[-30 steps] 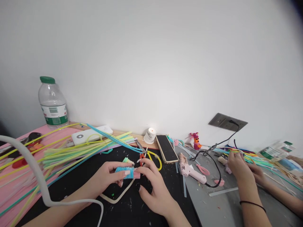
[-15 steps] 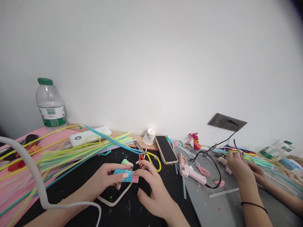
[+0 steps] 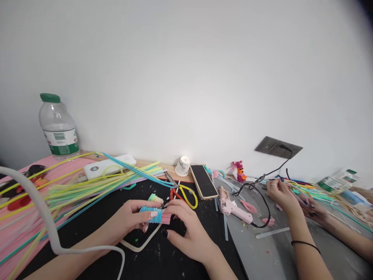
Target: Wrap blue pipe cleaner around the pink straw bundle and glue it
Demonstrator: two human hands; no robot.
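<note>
In the head view, my left hand [image 3: 132,217] is closed around a short roll of fuzzy pipe cleaners [image 3: 154,215], blue coils wound about a pink core. My right hand [image 3: 189,235] touches the pink end with its fingertips, its thumb held apart below. Just behind the roll lies a small green and cream fuzzy piece [image 3: 155,199], partly hidden. Beyond my right fingers are pliers [image 3: 186,194] with red and yellow handles. Beneath my hands a cream-edged dark flat object [image 3: 140,249] rests on the black mat [image 3: 186,268].
Loose pipe cleaners [image 3: 101,184] spread over the left side, near a bottle [image 3: 60,132] and a white device [image 3: 109,166]. A white cable [image 3: 48,217] crosses in front. A phone [image 3: 204,181], paper cup [image 3: 183,166] and corded glue gun [image 3: 236,210] lie ahead and right. Another person's hands [image 3: 284,198] work at right.
The view has shifted slightly. My hands keep nearly the same pose on the roll. The other person's hands have moved apart, with a thin, pale purple strand now showing at them.
</note>
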